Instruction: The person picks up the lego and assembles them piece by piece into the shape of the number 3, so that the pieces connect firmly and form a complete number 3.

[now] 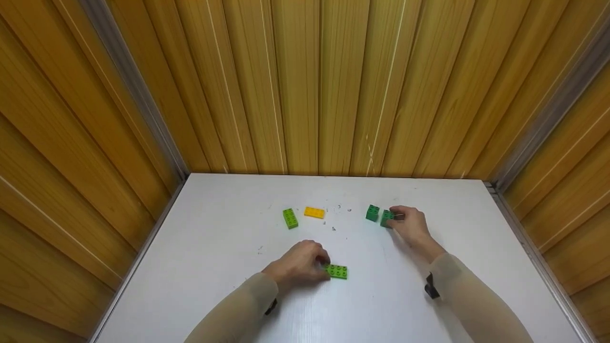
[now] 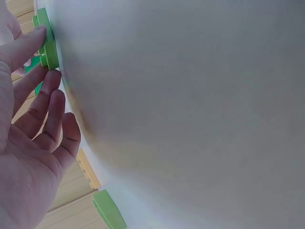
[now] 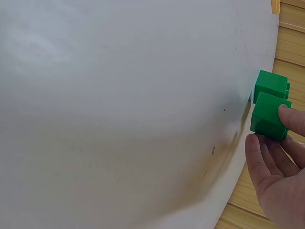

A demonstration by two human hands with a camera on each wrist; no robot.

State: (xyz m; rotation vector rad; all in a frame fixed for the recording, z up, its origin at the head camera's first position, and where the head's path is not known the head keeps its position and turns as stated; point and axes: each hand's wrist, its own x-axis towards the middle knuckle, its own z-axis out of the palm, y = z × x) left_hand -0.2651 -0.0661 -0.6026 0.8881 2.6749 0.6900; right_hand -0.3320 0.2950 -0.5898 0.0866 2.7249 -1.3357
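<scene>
Foreground, seven o'clock: the left sleeve (image 1: 236, 309). The left hand (image 1: 300, 263) pinches a light-green brick (image 1: 338, 272); the right hand (image 1: 412, 226) pinches a dark-green block (image 1: 385, 218) — between one and two o'clock from that brick. Both are probably light, stiff plastic — best taken by opposite smooth sides.

Both sleeves (image 1: 476, 300) are beige, with black pieces (image 1: 431, 287) beneath (perhaps straps, partly hidden).

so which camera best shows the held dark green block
Right wrist: the dark green block looks largest there, mostly uncovered. Head shows it small, partly behind the right hand; left wrist shows only green bits, which block unclear.
</scene>
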